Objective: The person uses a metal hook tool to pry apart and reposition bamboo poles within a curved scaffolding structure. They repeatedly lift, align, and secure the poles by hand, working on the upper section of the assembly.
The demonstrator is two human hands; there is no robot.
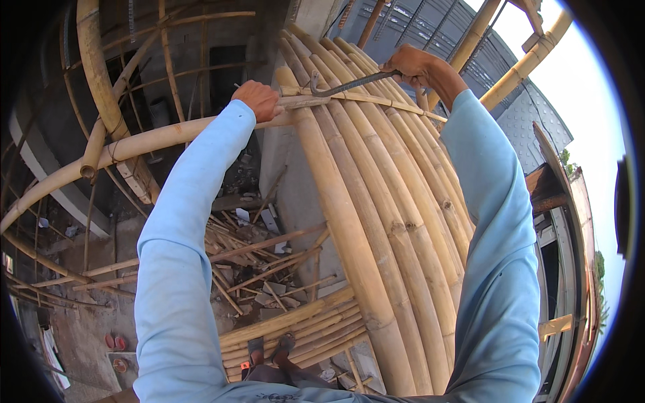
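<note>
Two arms in light blue sleeves come up from the bottom edge, one on each side, and both stretch far out and up. Below them, between the sleeves, two feet in sandals (269,352) stand on a row of bamboo poles (295,329) lying side by side.

Between the arms runs a wide curved wall of bamboo poles (376,221). About eight thick poles lie tight together and bend up and away. Far down on the left, the ground (87,336) is full of loose bamboo sticks and scraps, too many to count.

The left hand (256,99) is at the top of the long left arm. Its fingers are closed tight on one thin flat bamboo strip (356,97), which lies across the curved poles. One long bamboo pole (154,140) runs off to the left just under this hand.

The right hand (411,66) is higher and further off, with the wrist bent. Its fingers grip one dark metal bar (353,83). The bar points left, and its hooked tip sits by the strip, close to the left hand.

Behind all this stand more bent bamboo poles and a grey roof (437,27).
</note>
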